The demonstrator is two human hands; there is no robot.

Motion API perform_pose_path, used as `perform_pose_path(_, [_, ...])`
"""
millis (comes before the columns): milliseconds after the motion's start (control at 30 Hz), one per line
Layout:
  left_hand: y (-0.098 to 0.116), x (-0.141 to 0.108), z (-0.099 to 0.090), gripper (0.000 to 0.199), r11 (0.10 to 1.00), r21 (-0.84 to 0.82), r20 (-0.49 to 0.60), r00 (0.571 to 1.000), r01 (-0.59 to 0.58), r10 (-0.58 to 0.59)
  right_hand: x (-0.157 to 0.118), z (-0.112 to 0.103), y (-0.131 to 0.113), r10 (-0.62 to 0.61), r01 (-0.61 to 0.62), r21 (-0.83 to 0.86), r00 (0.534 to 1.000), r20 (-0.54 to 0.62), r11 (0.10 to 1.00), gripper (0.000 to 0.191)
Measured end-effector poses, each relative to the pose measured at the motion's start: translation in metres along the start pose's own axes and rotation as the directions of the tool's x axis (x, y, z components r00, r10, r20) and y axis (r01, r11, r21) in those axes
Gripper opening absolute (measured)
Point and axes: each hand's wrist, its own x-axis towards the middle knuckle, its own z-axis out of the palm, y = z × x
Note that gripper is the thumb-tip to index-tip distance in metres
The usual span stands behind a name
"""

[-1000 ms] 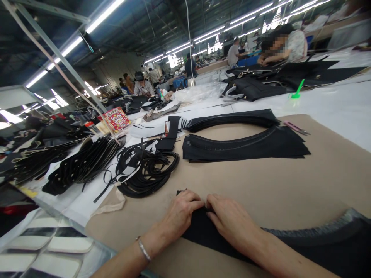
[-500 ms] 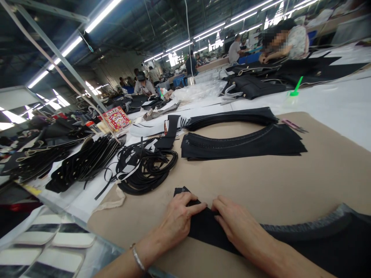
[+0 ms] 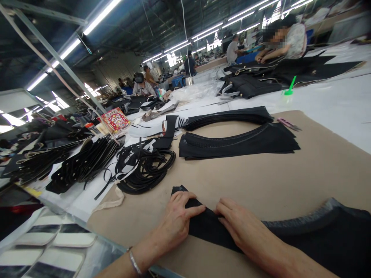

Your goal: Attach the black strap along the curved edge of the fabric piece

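Observation:
A curved black fabric piece (image 3: 207,227) lies along the near part of the brown board (image 3: 324,166), its grey-streaked curved edge showing at the right. Bent over the left end of this piece is my left hand (image 3: 179,214), closed on it with the thumb along its upper edge. A short gap to the right, my right hand (image 3: 239,220) has its curled fingers on the same edge, and the forearm covers part of the fabric. Beyond both hands lie a stack of curved black pieces (image 3: 240,146) and a second black stack (image 3: 228,117).
Coiled black strips (image 3: 147,170) sit left of the board, beside layered black panels (image 3: 84,164). Pink-handled snips (image 3: 288,124) and a green-nozzled bottle (image 3: 289,92) are at the far right. A co-worker (image 3: 290,40) bends over black pieces across the table.
The whole view has shifted slightly. My right hand has moved a little away from my left hand along the fabric edge; my left hand stays at its end.

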Motion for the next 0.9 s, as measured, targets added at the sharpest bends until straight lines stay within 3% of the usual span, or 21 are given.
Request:
perform_pose_path(133, [0.008,0.003,0.005,0.041,0.996,-0.09,-0.051,0.998,-0.027,0.023,-0.003,0.002,0.002,-0.022,0.022,-0.007,1.0,-0.012,1.0,0.024])
perform_pose_path(233, [0.018,0.004,0.01,0.044,0.992,-0.126,-0.033,0.999,-0.01,0.006,-0.003,0.006,0.005,-0.053,0.053,0.0,0.998,-0.034,0.999,0.024])
perform_pose_path(600, [0.028,-0.007,0.023,0.053,0.997,0.061,-0.032,0.998,-0.056,0.058,-0.02,-0.004,0.016,-0.041,0.041,0.003,0.998,-0.04,0.999,0.018])
perform_pose_path(900, [0.031,-0.005,0.022,0.053,0.988,0.134,-0.008,0.997,-0.07,0.072,-0.043,-0.017,0.032,-0.141,0.138,-0.084,0.99,-0.027,0.987,0.022])
